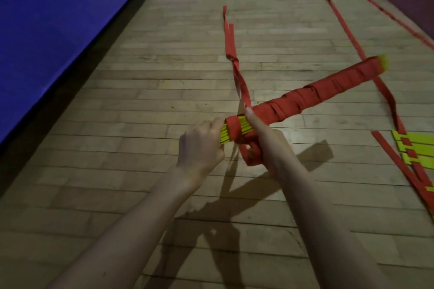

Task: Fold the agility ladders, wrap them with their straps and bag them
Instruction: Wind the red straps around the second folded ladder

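Above the wooden floor (164, 91), both hands clamp the folded ladder bundle (312, 92): left hand (199, 145) at its yellow end, right hand (265, 145) gripping the red strap (237, 73).

Gym: hardwood floor (187, 58), blue mat (58, 7)

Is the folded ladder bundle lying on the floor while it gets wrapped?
No: the bundle is held up in the air by the left hand and right hand, casting a shadow on the wooden floor.
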A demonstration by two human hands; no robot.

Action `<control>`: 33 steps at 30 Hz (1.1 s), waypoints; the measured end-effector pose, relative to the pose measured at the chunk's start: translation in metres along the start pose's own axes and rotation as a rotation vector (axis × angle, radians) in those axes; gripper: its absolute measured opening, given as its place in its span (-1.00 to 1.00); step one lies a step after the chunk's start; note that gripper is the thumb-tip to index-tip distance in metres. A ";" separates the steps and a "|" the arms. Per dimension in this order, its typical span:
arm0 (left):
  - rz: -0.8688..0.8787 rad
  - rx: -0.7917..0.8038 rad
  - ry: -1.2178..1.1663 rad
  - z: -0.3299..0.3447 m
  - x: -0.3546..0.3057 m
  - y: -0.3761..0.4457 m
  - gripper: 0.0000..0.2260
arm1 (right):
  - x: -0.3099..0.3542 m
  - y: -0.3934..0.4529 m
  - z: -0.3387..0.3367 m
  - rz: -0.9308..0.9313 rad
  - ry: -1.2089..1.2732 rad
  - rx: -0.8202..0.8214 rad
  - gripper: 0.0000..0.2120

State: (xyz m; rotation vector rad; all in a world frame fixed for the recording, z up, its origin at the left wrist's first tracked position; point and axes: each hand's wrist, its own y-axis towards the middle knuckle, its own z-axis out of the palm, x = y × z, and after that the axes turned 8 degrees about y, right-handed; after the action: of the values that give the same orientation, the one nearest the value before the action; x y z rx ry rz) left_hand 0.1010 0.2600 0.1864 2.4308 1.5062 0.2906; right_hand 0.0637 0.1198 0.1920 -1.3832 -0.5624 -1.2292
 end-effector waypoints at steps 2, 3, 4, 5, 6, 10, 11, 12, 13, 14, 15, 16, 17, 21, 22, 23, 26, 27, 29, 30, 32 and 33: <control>0.055 -0.160 0.056 0.009 0.005 -0.005 -0.57 | 0.001 -0.001 0.012 0.054 0.066 -0.130 -0.61; 0.091 -0.226 0.085 0.012 0.008 -0.006 -0.57 | -0.001 -0.002 0.018 0.071 0.113 -0.177 -0.65; 0.127 -0.267 0.113 0.014 0.009 -0.005 -0.59 | -0.003 -0.002 0.022 0.092 0.171 -0.212 -0.66; 0.158 -0.294 0.137 0.015 0.012 -0.003 -0.60 | -0.007 -0.002 0.024 0.105 0.225 -0.233 -0.64; 0.180 -0.280 0.141 0.013 0.012 0.001 -0.59 | -0.010 -0.002 0.025 0.104 0.267 -0.251 -0.64; 0.153 0.132 -0.022 -0.016 0.000 0.014 -0.39 | -0.011 -0.003 0.022 0.021 0.414 -0.309 -0.78; 0.152 0.195 -0.017 -0.022 -0.004 0.019 -0.39 | -0.008 -0.003 0.020 0.016 0.453 -0.314 -0.80; 0.151 0.242 -0.009 -0.026 -0.008 0.023 -0.41 | -0.006 -0.003 0.019 0.018 0.486 -0.314 -0.82; 0.149 0.294 -0.021 -0.029 -0.012 0.032 -0.44 | -0.006 -0.002 0.016 0.018 0.513 -0.315 -0.82; 0.120 0.401 -0.055 -0.033 -0.013 0.044 -0.48 | -0.005 -0.002 0.015 0.020 0.528 -0.312 -0.82; 0.052 0.590 -0.132 -0.038 -0.011 0.057 -0.52 | -0.006 -0.001 0.014 0.018 0.533 -0.303 -0.79; -0.035 0.828 -0.249 -0.042 -0.008 0.069 -0.54 | -0.007 -0.002 0.012 0.014 0.540 -0.293 -0.78; -0.130 1.062 -0.396 -0.047 -0.005 0.078 -0.58 | -0.010 -0.001 0.010 0.004 0.538 -0.282 -0.77; -0.345 1.150 -0.739 -0.037 0.002 0.068 -0.64 | -0.022 0.009 0.001 0.001 0.389 -0.262 -0.71; -0.358 1.045 -0.738 -0.029 -0.002 0.057 -0.64 | -0.025 0.012 -0.004 0.000 0.323 -0.241 -0.68; -0.304 0.916 -0.670 -0.022 -0.003 0.049 -0.67 | -0.026 0.016 -0.007 -0.005 0.242 -0.198 -0.66; 0.038 0.486 -0.146 -0.008 -0.007 0.033 -0.70 | -0.023 0.019 -0.015 0.011 -0.097 -0.058 -0.61; 0.085 0.395 -0.024 -0.006 -0.005 0.029 -0.68 | -0.020 0.019 -0.014 0.030 -0.138 -0.025 -0.58; 0.195 0.192 0.153 -0.001 0.001 0.021 -0.65 | -0.021 0.025 -0.008 0.088 -0.107 0.018 -0.47; 0.288 0.047 0.232 0.004 0.002 0.015 -0.67 | -0.024 0.026 -0.004 0.141 -0.053 0.000 -0.42; 0.433 -0.155 0.316 0.010 0.010 0.008 -0.73 | -0.034 0.030 0.007 0.231 0.100 -0.070 -0.45; 0.474 -0.253 0.331 0.017 0.016 0.006 -0.74 | -0.040 0.033 0.011 0.252 0.183 -0.099 -0.49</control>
State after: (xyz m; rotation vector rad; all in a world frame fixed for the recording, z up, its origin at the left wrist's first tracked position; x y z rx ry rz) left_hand 0.1186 0.2700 0.1725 2.5818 0.8970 0.9553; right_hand 0.0826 0.1350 0.1447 -1.3599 -0.1949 -1.1745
